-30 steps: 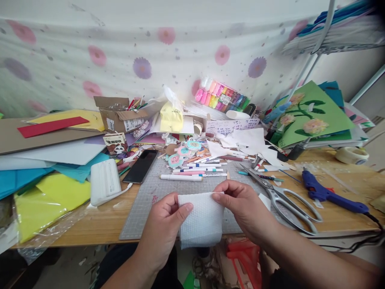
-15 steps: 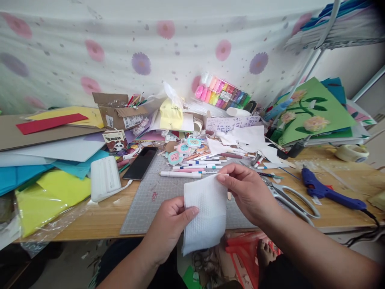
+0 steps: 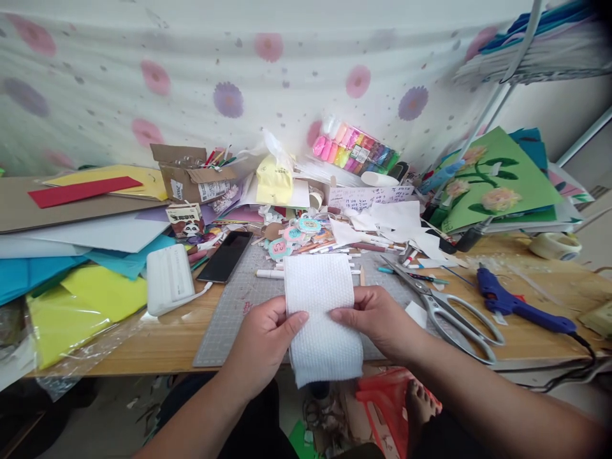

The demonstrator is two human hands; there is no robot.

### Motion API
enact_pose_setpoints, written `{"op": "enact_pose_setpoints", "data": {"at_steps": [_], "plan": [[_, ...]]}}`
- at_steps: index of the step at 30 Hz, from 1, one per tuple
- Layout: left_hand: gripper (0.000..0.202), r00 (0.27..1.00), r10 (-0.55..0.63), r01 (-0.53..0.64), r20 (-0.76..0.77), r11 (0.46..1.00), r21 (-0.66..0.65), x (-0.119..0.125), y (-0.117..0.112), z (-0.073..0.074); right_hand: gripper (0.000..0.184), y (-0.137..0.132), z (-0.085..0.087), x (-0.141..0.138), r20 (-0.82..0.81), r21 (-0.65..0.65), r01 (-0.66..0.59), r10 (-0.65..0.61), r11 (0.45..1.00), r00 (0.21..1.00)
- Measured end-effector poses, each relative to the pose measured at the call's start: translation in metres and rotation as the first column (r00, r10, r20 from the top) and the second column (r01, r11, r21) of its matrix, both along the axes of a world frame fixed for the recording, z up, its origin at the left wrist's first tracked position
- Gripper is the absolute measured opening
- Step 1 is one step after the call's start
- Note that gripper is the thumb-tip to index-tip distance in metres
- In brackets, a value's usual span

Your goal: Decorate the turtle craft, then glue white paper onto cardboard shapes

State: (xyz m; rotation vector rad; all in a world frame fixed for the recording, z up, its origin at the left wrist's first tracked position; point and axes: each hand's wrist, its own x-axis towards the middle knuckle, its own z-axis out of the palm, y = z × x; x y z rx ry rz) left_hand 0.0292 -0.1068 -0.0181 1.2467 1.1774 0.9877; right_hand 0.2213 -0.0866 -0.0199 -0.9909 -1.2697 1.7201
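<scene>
Between the left hand (image 3: 262,335) and right hand (image 3: 377,319), each pinching a side edge, the embossed white paper towel (image 3: 321,319) runs lengthwise away from the body

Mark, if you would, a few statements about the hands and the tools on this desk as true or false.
1. The left hand and the right hand both grip the white textured sheet by its side edges. True.
2. The scissors lie to the left of the left hand. False: they lie on the desk to the right of the right hand.
3. The blue glue gun lies on the desk, further right than the scissors. True.
4. The right hand holds a marker. False: it grips only the sheet. The markers lie on the cutting mat behind the sheet.
</scene>
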Motion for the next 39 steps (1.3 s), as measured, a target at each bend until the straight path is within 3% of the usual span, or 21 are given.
{"op": "enact_pose_setpoints", "data": {"at_steps": [3,8,15,19,25,27,31,35,39], "plan": [[0.022,1.000,-0.017,0.017,0.000,1.000,0.021,-0.001,0.002,0.006,0.019,0.001,0.003,0.001,-0.008,0.051,0.045,-0.045,0.998,0.999],[0.033,0.973,-0.116,0.130,0.202,0.990,-0.059,0.000,0.004,0.007,0.018,0.002,0.009,0.002,0.018,0.124,0.103,-0.106,0.987,0.994],[0.027,0.959,-0.035,0.065,0.281,0.993,-0.099,0.004,0.009,0.001,0.017,0.002,0.009,0.008,-0.013,0.144,-0.044,0.046,0.989,0.999],[0.022,0.932,0.006,0.022,0.362,0.997,-0.073,0.003,0.013,0.001,0.008,0.001,0.015,0.010,-0.032,0.323,-0.027,0.040,0.946,0.999],[0.021,0.846,0.031,0.127,0.533,0.958,-0.258,0.011,0.011,0.005,0.016,0.006,0.023,0.015,0.083,0.507,0.007,-0.057,0.862,0.995],[0.023,0.813,0.028,0.178,0.581,0.939,-0.295,0.015,0.009,0.002,0.015,0.008,0.020,0.015,0.046,0.494,0.056,-0.091,0.867,0.995],[0.034,0.777,0.078,0.231,0.624,0.888,-0.398,0.020,0.004,-0.003,0.010,0.011,0.014,0.013,-0.050,0.328,0.146,-0.137,0.933,0.989],[0.056,0.772,0.004,0.315,0.635,0.866,-0.389,0.019,0.001,-0.001,0.007,0.013,0.013,0.010,-0.076,0.233,0.213,-0.201,0.949,0.977],[0.040,0.838,-0.055,0.281,0.543,0.897,-0.342,0.019,-0.002,-0.001,0.006,0.017,0.013,0.012,-0.145,0.256,0.219,-0.187,0.942,0.972]]}}
